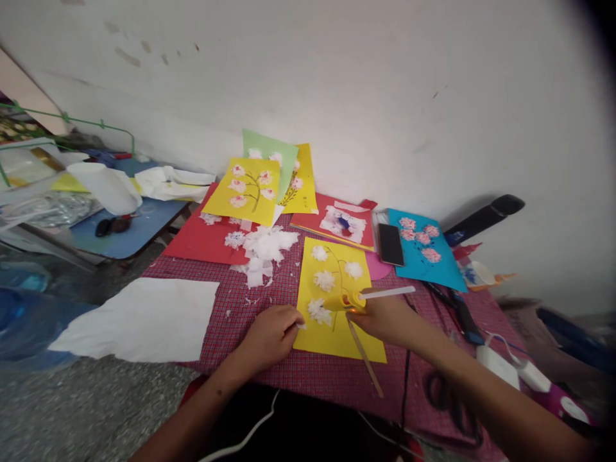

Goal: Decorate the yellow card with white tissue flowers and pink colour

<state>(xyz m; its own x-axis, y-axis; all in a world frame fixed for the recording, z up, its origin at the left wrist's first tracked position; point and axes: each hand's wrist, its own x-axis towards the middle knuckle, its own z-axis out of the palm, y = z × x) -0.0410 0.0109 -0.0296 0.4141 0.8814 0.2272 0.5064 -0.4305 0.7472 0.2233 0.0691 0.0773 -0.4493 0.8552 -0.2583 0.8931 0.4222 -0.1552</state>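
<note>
A yellow sheet (308, 340) lies before me, bearing a drawn stem and several white tissue flowers (324, 280). My right hand (380, 316) is wrapped round a yellow glue gun (342, 301), its nozzle over the sheet by the lowest flower. A translucent glue stick (389, 292) sticks out of its back end. At the sheet's left edge my left hand (273, 333) is closed, fingertips pinching a small piece of white tissue paper (302, 326). Below the right hand, a thin wooden stick (368, 366) lies partly across the sheet.
Torn tissue pieces (269, 244) are heaped on the checked tablecloth (231, 340). Finished flower cards (240, 192) lean against the wall. A phone (390, 244) rests against a blue card (421, 263) at right. Scissors (452, 404) and a power strip (498, 366) lie near my right forearm.
</note>
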